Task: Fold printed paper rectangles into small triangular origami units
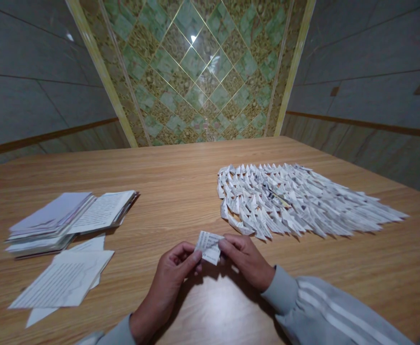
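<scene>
A small folded piece of printed paper [210,246] is pinched between both my hands just above the wooden table [181,191]. My left hand [170,278] grips its left edge with thumb and fingers closed. My right hand [244,258] pinches its right side, fingers curled. Just beyond my right hand lies a wide spread of several small folded paper pieces [296,201], laid in overlapping rows.
An open book with printed pages [69,218] lies at the left. In front of it rest loose torn pages [66,280]. Tiled walls close in behind the table, with a green patterned panel in the middle.
</scene>
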Available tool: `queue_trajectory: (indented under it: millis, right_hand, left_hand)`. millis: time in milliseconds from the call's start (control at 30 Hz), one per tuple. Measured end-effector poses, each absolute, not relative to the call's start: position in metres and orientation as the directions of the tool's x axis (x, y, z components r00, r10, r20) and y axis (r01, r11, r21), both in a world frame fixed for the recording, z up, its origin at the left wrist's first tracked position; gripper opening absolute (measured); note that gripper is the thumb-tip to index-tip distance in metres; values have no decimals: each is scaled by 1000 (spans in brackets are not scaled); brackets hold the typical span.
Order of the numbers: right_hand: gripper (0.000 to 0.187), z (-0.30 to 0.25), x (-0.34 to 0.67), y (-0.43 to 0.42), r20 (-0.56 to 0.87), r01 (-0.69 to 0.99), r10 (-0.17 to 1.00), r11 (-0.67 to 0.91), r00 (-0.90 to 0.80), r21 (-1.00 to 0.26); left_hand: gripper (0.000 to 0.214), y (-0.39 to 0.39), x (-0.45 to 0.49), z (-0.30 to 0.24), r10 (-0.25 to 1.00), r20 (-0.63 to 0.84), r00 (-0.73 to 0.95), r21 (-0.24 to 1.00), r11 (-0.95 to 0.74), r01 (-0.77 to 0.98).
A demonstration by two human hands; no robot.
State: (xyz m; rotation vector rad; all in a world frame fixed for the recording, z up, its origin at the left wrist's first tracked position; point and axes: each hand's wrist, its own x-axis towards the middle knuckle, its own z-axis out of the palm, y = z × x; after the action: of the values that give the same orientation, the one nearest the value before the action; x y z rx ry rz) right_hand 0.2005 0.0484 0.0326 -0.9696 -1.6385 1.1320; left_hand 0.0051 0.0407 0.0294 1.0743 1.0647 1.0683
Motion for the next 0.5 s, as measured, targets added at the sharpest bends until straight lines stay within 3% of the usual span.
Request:
queue_trajectory:
  millis: [300, 500]
  right_hand:
    - [43, 37, 205, 50, 285, 194, 941, 319, -184, -928]
    - [40, 33, 196, 46, 243, 123, 916, 294, -319, -948]
  left_hand:
    - [37, 43, 6, 27, 983, -125, 133, 981, 143, -132]
    - [39, 47, 3, 25, 992, -118, 34, 977, 122, -176]
